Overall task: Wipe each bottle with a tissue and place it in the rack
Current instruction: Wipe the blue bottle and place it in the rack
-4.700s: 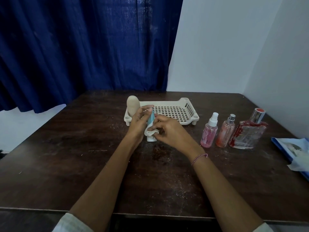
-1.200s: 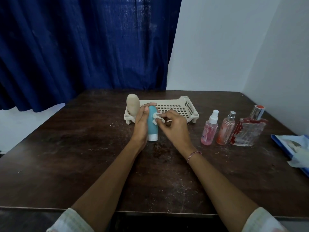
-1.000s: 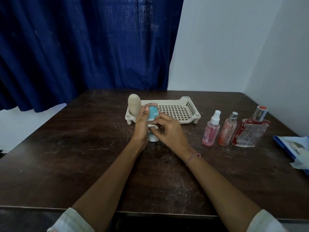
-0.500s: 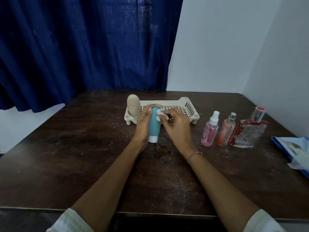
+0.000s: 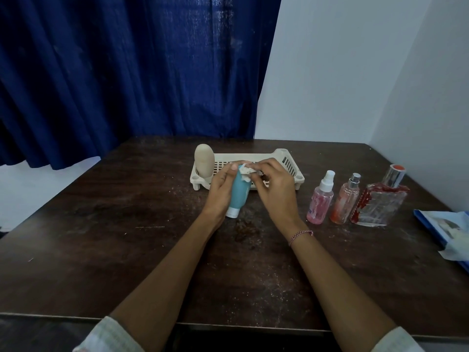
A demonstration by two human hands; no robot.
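From the head camera, the teal bottle (image 5: 238, 196) stands cap-down just in front of the rack (image 5: 284, 153), leaning a little, its white cap low at the table (image 5: 127, 237); whether the cap actually touches the wood is hard to make out. The left hand (image 5: 218, 193) grips the bottle from its left side, fingers curled up along the body, with one fingertip showing beside the bottle's upper end. The right hand (image 5: 275, 193) pinches a crumpled white tissue (image 5: 245, 170) between thumb and fingertips and presses it against the top end of the bottle, so the tissue sits between that hand's fingers and the teal plastic. A thread bracelet (image 5: 301, 235) circles the right wrist.

A beige bottle (image 5: 204, 161) stands upright in the rack's left end. Well to the right of the hands three bottles stand in a row on the table: a pink spray bottle (image 5: 320, 199), a peach spray bottle (image 5: 345, 201) and a square glass bottle (image 5: 380, 203). A blue tissue pack (image 5: 446, 228) lies at the right edge.
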